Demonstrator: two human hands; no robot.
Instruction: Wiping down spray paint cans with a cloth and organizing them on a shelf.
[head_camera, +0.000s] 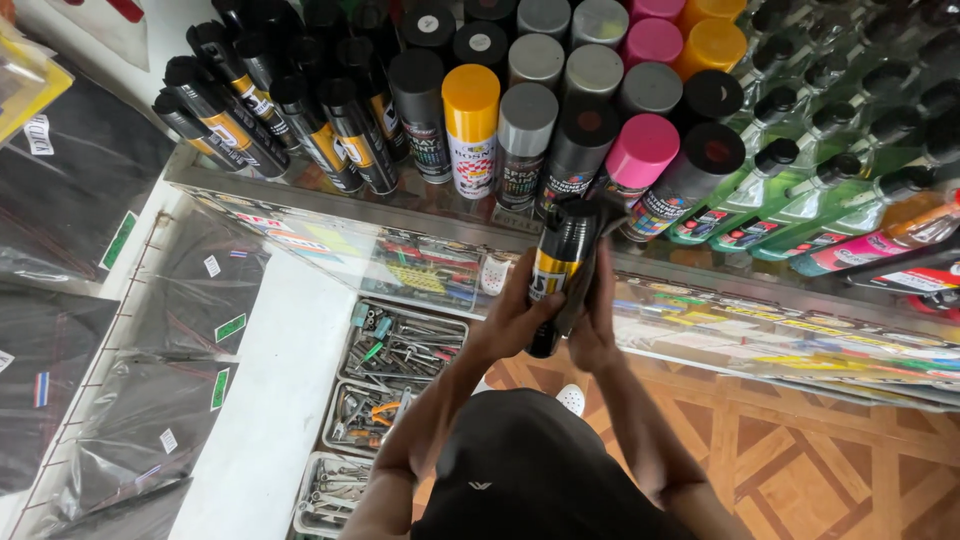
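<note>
A black can with a yellow band (556, 265) is upright in front of the glass shelf (330, 200), held between both hands. My left hand (520, 305) wraps its left side. On its right side my right hand (600, 315) presses flat with a dark cloth (590, 225), which drapes over the can's top. Just behind stand rows of spray cans with black, grey, yellow (470, 120) and pink (640, 150) caps.
Black-and-yellow cans (250, 110) lie tilted at the shelf's left, green spray bottles (800, 180) at its right. Metal trays of tools (400, 350) sit on the floor below. Black packaged goods (150, 400) hang on a white rack at left. Patterned tile floor lies at right.
</note>
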